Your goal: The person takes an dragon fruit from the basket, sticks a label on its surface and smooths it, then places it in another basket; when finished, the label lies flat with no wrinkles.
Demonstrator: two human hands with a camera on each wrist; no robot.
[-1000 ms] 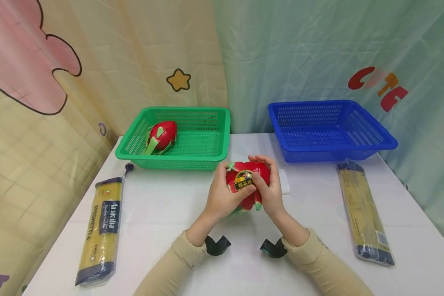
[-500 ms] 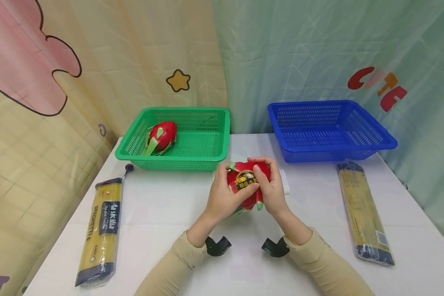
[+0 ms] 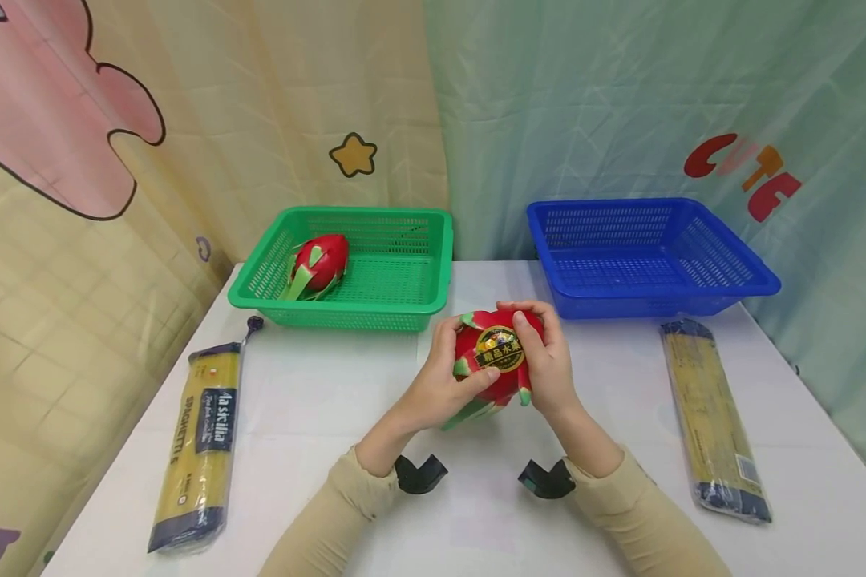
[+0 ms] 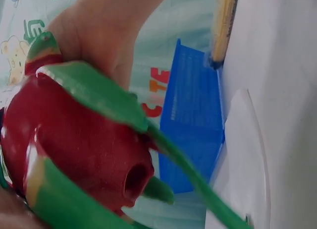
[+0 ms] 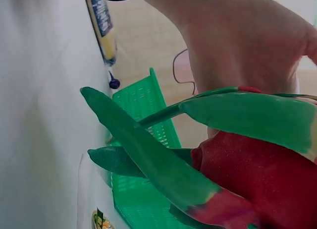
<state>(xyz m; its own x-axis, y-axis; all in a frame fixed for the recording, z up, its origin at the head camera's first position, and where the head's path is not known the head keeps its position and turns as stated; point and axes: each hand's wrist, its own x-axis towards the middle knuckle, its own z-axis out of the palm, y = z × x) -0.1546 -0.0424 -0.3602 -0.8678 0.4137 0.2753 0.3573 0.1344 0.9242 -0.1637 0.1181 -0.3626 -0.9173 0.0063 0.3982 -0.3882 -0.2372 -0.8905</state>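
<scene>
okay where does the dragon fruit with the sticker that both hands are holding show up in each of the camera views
Head view: the held dragon fruit sits at centre, between the left hand and the right hand, sticker facing up.
Left wrist view: it fills the lower left.
Right wrist view: it fills the lower right, green scales reaching left.
Shared landmark: the white table shows in all three views.

A white table [image 3: 317, 417] carries green basket [image 3: 404, 300], blue basket [image 3: 693, 300], two spaghetti packs [image 3: 195, 449].

Head overview; wrist close-ups of dragon fruit [image 3: 492, 362]
</scene>
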